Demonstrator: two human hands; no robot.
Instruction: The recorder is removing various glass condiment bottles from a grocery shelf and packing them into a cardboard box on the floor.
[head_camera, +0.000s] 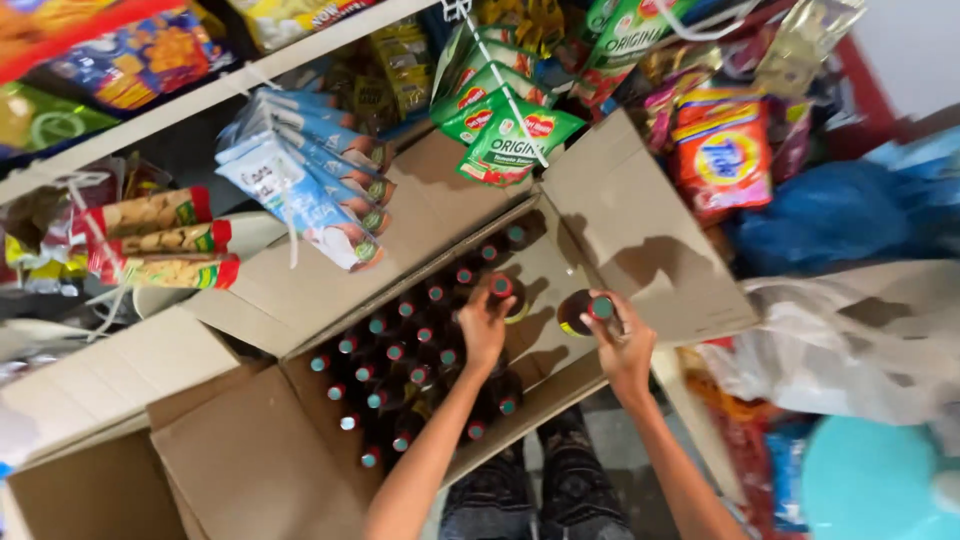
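Observation:
An open cardboard box (290, 300) lies below me, packed with several dark bottles (395, 350) with red and green caps. My left hand (484, 325) grips the top of one bottle (502, 288) standing near the box's right end. My right hand (622, 345) holds another dark bottle (585, 310) lifted just above the box's right flap (640, 230), its cap facing me.
Hanging light-blue sachet strips (300, 175), green sauce pouches (505, 130) and red-ended snack packs (160, 240) crowd the shelf side. An orange detergent pack (720, 150), a blue bag (840, 215) and white plastic (860, 340) sit to the right. My legs (540, 490) are below.

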